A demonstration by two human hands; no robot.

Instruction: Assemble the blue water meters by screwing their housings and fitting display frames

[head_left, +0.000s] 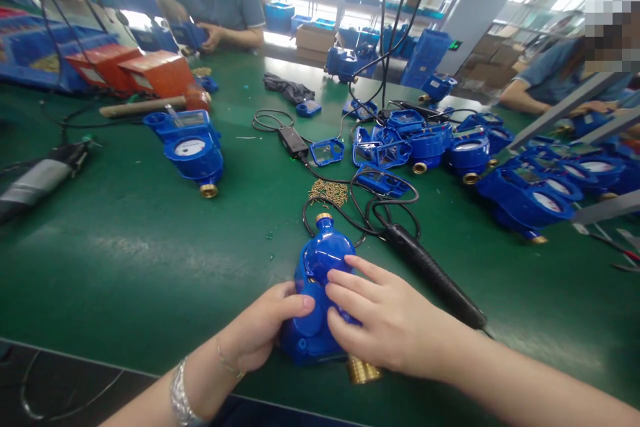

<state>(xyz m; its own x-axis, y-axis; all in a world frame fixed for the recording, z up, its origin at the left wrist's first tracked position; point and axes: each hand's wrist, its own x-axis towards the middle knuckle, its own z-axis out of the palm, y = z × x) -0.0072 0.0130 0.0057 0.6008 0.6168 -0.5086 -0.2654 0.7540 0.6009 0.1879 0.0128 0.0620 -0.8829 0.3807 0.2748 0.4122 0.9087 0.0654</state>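
A blue water meter (327,250) with brass threaded ends is tilted near the table's front edge, its dial face out of sight. My left hand (273,320) grips its left side, thumb lying on the blue housing and the other fingers hidden underneath. Across the right side, my right hand (380,313) holds the body with its fingers bent over the surface, close to the larger brass end (364,371). Just beyond the meter lies a pile of small brass screws (327,193).
A black electric screwdriver (435,273) with looped cable lies right of my hands. Another water meter (193,150) stands left, near a hammer (150,107) and orange boxes (155,73). Blue frames (327,151) and several meters crowd the right. Two co-workers sit across the table (125,267).
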